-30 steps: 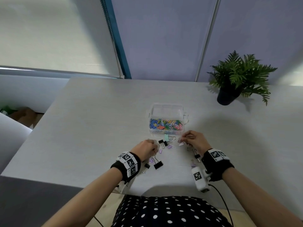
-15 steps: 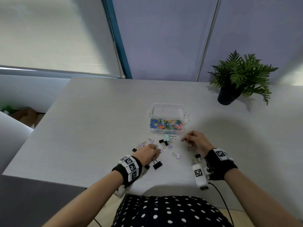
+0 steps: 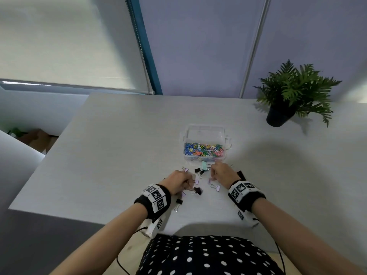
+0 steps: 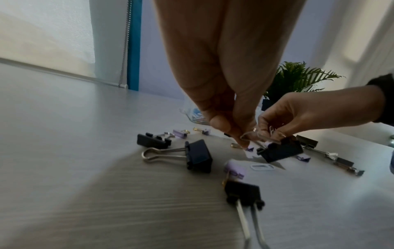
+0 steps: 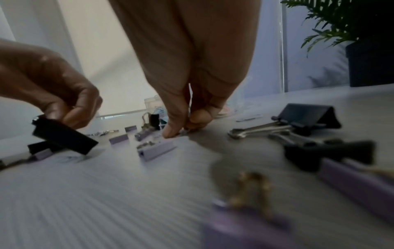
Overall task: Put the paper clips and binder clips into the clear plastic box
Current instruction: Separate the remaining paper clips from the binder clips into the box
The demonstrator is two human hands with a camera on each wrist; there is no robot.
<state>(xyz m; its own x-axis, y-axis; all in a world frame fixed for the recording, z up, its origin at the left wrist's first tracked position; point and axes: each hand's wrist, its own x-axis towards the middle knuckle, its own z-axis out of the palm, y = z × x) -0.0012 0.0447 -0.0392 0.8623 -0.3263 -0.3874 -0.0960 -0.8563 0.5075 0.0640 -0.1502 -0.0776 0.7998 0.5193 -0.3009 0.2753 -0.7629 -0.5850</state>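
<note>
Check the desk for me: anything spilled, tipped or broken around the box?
Nothing stands out. The clear plastic box sits upright and open, paper clips inside. Binder clips lie scattered on the table, simply not yet collected.

Both hands lowered, fingers bunched in pinches

The left hand pinches the wire handles of a black metal binder clip; the right hand presses bunched fingertips down, its grip contents unclear. Both wrists wear black bands.
</note>
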